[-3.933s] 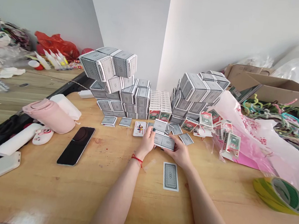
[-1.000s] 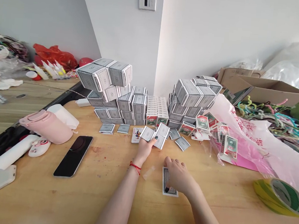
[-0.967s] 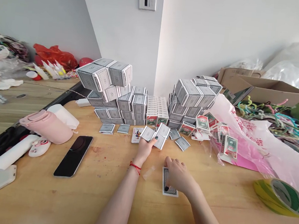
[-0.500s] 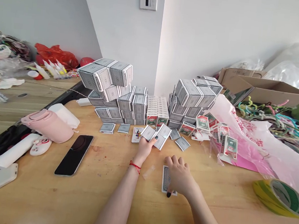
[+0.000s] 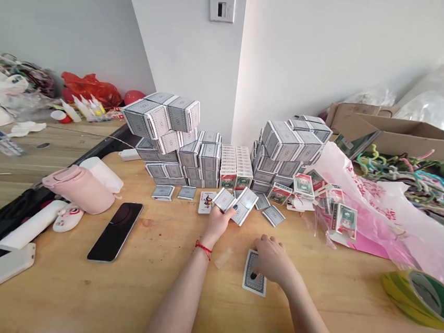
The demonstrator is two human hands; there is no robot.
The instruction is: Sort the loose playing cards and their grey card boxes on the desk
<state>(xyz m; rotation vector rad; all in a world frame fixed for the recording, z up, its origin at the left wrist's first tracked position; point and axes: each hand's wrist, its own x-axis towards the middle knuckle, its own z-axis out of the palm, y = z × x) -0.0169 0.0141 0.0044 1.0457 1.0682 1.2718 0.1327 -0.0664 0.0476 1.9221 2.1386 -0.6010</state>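
My left hand (image 5: pixel 219 221) is closed on folded playing cards (image 5: pixel 245 204) with grey patterned backs, its thumb lying across them, raised a little over the wooden table. Lower right, my right hand (image 5: pixel 272 257) rests over a single playing card (image 5: pixel 255 286) lying face down. Its thumb touches the card's back, and its fingers are apart, loosely bent past the card's far edge. A joker card (image 5: pixel 205 202) lies face up beyond my left hand. Loose folded cards (image 5: pixel 273 215) lie to the right of it. A small clear strip (image 5: pixel 223 258) sits between my hands.
Stacked blocks of folded cards rise on the left (image 5: pixel 146 117) and right (image 5: pixel 287 141), with rows of card boxes (image 5: pixel 229 162) between. A phone (image 5: pixel 115 232) and pink bottle (image 5: pixel 80 189) lie left. Yellow tape (image 5: pixel 398 296) and pink plastic (image 5: pixel 375 207) are right.
My right thumb has slid from the card's near edge up onto its back, uncovering more of the card. My left hand keeps its hold. The whole view has shifted slightly.
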